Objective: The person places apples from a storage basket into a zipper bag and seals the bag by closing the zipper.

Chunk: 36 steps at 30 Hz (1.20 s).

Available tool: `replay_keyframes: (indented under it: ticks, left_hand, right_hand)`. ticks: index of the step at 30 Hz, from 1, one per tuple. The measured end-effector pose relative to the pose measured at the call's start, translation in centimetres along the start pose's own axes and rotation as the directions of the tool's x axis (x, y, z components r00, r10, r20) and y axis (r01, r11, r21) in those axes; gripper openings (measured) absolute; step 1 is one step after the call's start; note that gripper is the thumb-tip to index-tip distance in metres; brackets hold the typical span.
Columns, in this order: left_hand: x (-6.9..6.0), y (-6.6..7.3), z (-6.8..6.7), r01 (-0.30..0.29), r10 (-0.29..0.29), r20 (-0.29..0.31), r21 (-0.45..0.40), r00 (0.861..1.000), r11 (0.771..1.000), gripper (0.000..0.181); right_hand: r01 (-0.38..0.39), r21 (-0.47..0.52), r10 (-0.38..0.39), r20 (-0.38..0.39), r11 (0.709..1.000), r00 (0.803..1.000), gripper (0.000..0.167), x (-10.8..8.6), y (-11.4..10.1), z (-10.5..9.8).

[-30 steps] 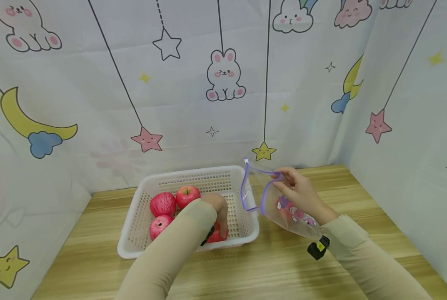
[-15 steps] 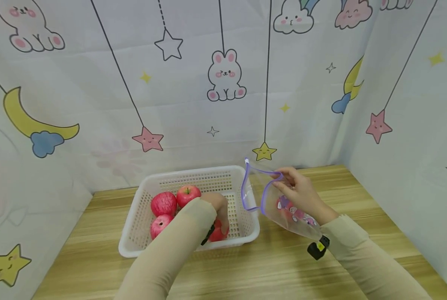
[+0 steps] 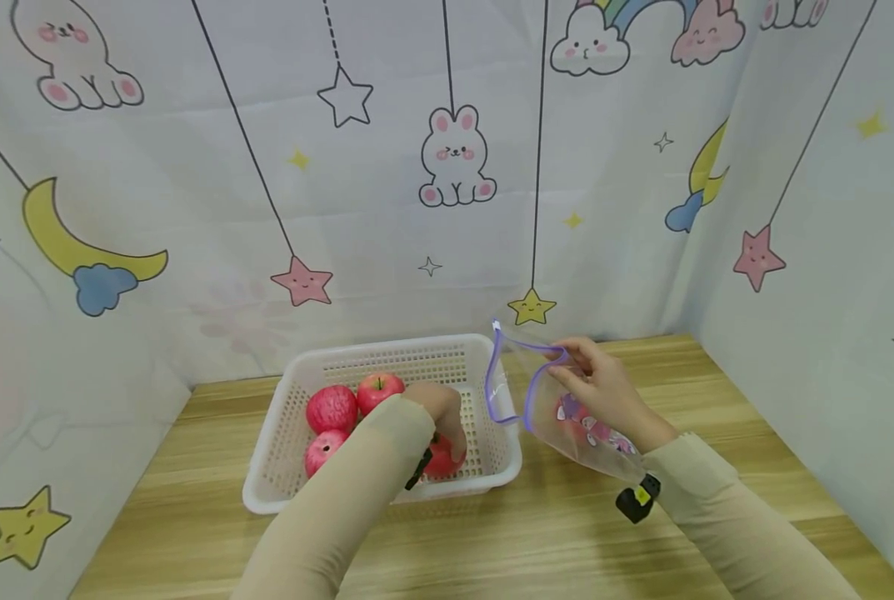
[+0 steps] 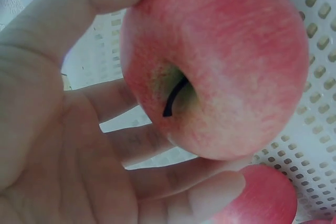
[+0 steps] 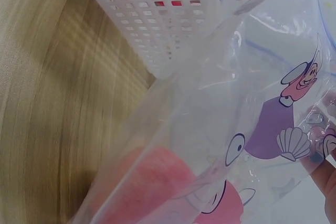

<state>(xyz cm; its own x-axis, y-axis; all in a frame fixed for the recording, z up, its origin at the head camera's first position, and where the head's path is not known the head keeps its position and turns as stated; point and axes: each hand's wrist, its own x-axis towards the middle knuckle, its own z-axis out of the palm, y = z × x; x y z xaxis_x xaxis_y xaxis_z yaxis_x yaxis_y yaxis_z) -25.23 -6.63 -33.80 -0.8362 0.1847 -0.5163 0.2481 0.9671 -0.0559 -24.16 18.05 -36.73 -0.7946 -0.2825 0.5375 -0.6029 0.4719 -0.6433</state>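
As the right hand (image 3: 604, 390) pinches the bag (image 3: 559, 427) open, left hand (image 3: 441, 406): clamped round an apple (image 4: 231, 61).
Basket (image 3: 417, 343): picking-out step, seemingly.
Bag: next probably needs apple lifted right.

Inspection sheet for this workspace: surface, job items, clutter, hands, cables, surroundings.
Surface: wood-grain table.
Job items: white basket with three apples visible in the head view besides the gripped apple; clear bag, purple-edged mouth open, a red, rounded shape showing through.
Clutter: nothing seen.
Left hand: grips one apple within the basket; whether lifted, unclear.
Right hand: pinches the bag's rim.
Cables: nothing seen.
Surroundings: white backdrop printed with bunnies, stars, moons.
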Motion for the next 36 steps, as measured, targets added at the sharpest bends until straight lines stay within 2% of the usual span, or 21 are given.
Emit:
replay_keyframes:
  ticks: [14, 19, 26, 36]
  left_hand:
    - [0.3, -0.5, 0.1, -0.019, 0.02, 0.019, -0.058, 1.0, 0.998, 0.031]
    - [0.1, -0.6, 0.2, -0.024, 0.024, 0.007, -0.083, 1.0, 0.996, 0.029]
    - [-0.4, -0.9, 0.1, -0.033, 0.037, 0.027, -0.144, 0.999, 0.989, 0.029]
    - [0.4, -1.2, 0.4, -0.053, 0.052, -0.008, -0.171, 0.999, 0.984, 0.035]
  right_hand:
    - [-0.019, -0.005, 0.019, 0.004, 1.0, 1.0, 0.028, -0.1, -0.3, -0.1]
    - [-0.009, -0.007, 0.009, -0.001, 1.0, 1.0, 0.027, -0.1, -0.1, -0.1]
    - [-0.017, 0.0, 0.017, -0.003, 1.0, 1.0, 0.027, -0.2, 0.0, 0.0]
    - [-0.027, 0.007, 0.027, -0.002, 1.0, 1.0, 0.028, -0.1, -0.3, -0.1]
